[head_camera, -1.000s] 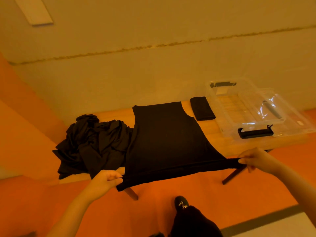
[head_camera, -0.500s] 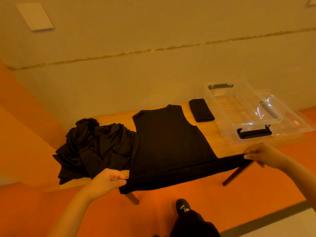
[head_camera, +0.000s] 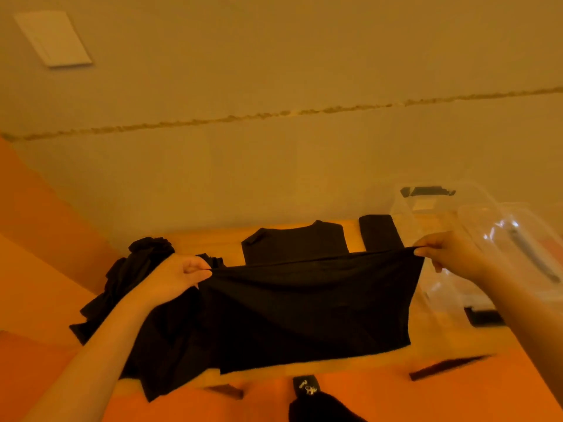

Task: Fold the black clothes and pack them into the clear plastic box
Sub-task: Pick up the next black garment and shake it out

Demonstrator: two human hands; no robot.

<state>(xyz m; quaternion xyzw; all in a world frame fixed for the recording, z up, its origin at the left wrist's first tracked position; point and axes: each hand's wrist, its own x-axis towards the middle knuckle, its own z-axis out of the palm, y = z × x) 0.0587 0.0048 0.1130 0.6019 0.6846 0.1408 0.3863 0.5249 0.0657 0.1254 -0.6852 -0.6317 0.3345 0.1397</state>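
Though taut, black garment (head_camera: 304, 306) half-doubled

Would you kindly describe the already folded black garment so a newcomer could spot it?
Start at the wooden table and find the clear plastic box at its right. Just left of it lies the folded garment, a small neat rectangle, unlike the crumpled pile.

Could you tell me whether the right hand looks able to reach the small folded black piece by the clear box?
Probably not yet: the right hand pinches the black garment's hem, though the folded piece lies close behind, unobstructed.
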